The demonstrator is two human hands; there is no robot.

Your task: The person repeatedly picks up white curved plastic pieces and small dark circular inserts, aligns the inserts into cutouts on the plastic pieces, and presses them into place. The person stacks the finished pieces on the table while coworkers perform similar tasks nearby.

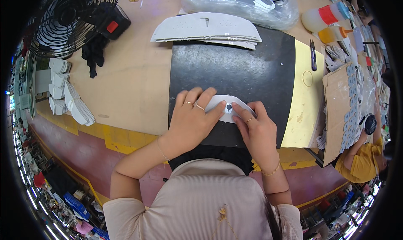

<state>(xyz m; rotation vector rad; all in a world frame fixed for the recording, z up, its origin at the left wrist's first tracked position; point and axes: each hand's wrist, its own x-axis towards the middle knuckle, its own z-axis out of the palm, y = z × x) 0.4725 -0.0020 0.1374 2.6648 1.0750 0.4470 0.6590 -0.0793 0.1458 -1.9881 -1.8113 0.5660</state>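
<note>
A curved white cut piece point(226, 98), with a small dark rounded patch point(228, 107) at its middle, is held low over a black mat point(226, 68), near the table's front edge. My left hand point(192, 118) grips it from the left, the thumb pressing beside the patch and the other fingers bent at the far edge. From the right, my right hand point(259, 128) pinches the same piece, its index finger near the patch and its thumb at the near edge. Beyond both hands, a stack of larger curved white pieces point(205, 28) rests across the mat's far end.
A black fan point(67, 15) and stacks of white pieces point(77, 103) occupy the left. Behind the mat sits a plastic bag point(239, 7) of cut pieces. Rightward are a yellow sheet point(302, 101), dark snips point(313, 57), bottles point(321, 18) and cardboard point(333, 114) bearing round grey pieces.
</note>
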